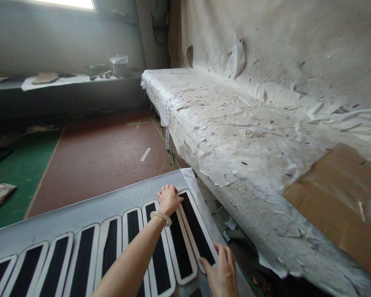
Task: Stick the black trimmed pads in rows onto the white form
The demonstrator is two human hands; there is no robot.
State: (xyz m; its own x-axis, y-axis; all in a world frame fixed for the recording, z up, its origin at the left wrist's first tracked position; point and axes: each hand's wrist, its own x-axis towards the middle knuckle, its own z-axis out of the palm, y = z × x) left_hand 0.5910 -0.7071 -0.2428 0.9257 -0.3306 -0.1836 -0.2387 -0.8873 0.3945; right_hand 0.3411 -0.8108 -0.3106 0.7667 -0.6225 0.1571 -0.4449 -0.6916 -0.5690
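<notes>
Long black panels with white rounded rims lie side by side in a row on a sheet-covered table (pixel 148 190). My left hand (pixel 169 201), with a pale bangle (pixel 161 218) at its wrist, is at the far end of the rightmost panel (pixel 198 227). Its fingers are curled and the thumb rests on that panel's top corner. At the near end of the same panel, my right hand (pixel 221 272) has its thumb and fingers around the lower corner. Next to it on the left lies another panel (pixel 181 247), partly under my left hand. My left forearm covers parts of several panels.
A long ledge (pixel 204 119) under stained white sheeting runs along the right, with brown cardboard (pixel 343 206) on it. Behind the table are a reddish-brown floor board (pixel 105 152) and a green floor area (pixel 34 161). A back shelf (pixel 132 80) carries a bucket (pixel 120 66).
</notes>
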